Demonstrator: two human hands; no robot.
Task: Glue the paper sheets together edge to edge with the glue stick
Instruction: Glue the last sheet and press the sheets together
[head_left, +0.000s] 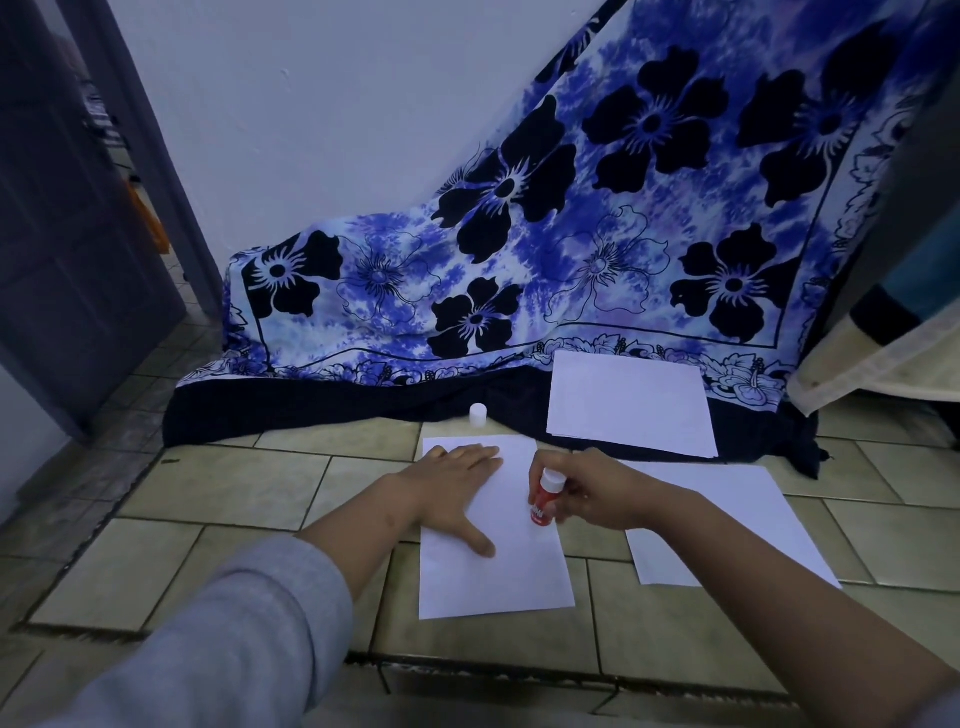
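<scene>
Left hand (457, 488) lies flat, fingers spread, pinning the near sheet (498, 577) to the floor. Right hand (597, 491) grips the uncapped red glue stick (543, 501) at its 3 o'clock edge. Gluing looks barely begun: the second sheet (737, 509), at 3 o'clock, lies apart, unjoined.

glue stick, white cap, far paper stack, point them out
glue stick (540, 504): head view, red barrel
white cap (478, 414): head view, its side
far paper stack (628, 405): head view, top sheet's middle
</scene>
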